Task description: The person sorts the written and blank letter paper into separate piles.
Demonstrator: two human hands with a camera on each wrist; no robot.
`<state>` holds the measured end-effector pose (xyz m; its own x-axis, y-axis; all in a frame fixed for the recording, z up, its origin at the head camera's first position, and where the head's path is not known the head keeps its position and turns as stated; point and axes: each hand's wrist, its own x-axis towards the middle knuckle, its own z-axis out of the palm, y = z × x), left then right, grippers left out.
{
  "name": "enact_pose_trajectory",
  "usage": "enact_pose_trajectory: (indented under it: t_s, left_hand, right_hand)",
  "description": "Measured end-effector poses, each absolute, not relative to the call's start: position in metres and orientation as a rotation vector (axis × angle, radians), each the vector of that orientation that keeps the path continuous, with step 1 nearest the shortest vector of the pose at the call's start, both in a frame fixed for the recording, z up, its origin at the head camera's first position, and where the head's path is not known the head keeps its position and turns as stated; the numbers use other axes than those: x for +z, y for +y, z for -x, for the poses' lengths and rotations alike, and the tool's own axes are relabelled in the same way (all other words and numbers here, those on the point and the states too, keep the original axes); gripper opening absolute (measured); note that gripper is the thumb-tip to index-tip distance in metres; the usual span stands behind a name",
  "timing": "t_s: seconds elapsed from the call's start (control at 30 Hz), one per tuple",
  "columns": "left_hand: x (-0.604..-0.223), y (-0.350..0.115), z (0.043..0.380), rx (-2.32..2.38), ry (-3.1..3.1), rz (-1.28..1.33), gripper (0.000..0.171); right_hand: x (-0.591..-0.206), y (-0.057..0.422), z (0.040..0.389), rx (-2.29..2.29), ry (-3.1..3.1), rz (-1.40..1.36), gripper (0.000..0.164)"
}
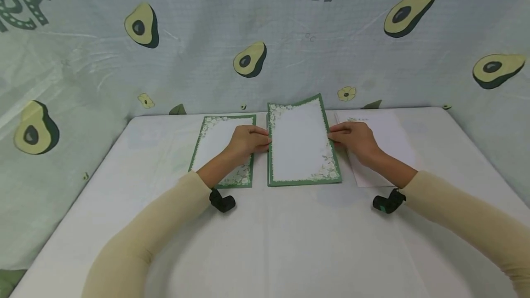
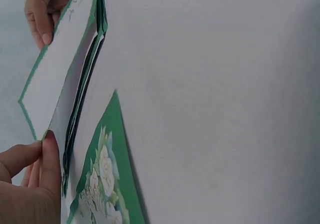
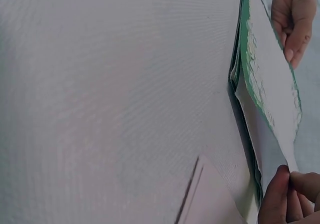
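Note:
A sheet of paper with a green floral border (image 1: 299, 144) is lifted at its far side over a stack of green-edged sheets (image 2: 80, 108) in the middle of the table. My left hand (image 1: 247, 141) pinches its left edge between thumb and fingers. On the opposite edge my right hand (image 1: 355, 138) pinches it the same way. The sheet bows up between the hands, and its near edge stays close to the stack. Under my left wrist lies another green-bordered sheet (image 1: 215, 134). A pale, plain-edged stack of paper (image 1: 389, 137) lies beneath my right hand.
The table (image 1: 290, 243) has a white cover. Behind it hangs a pale cloth (image 1: 198, 36) printed with avocados, rising along the back and sides. Dark wrist cameras (image 1: 222, 200) sit at the sleeve cuffs, low over the table.

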<state>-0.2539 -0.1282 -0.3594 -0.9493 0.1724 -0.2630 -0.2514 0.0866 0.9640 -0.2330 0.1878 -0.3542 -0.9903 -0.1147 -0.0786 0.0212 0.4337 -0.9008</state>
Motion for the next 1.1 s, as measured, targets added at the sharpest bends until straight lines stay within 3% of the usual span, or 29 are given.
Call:
enact_pose_trajectory:
  t_s: [1.1]
  left_hand:
    - [-0.3582,-0.1366,0.246,2.136,2.006,0.132,0.034]
  right_hand:
    - [-0.3634,0.1792,0.2342,-1.975,2.321,0.057,0.038]
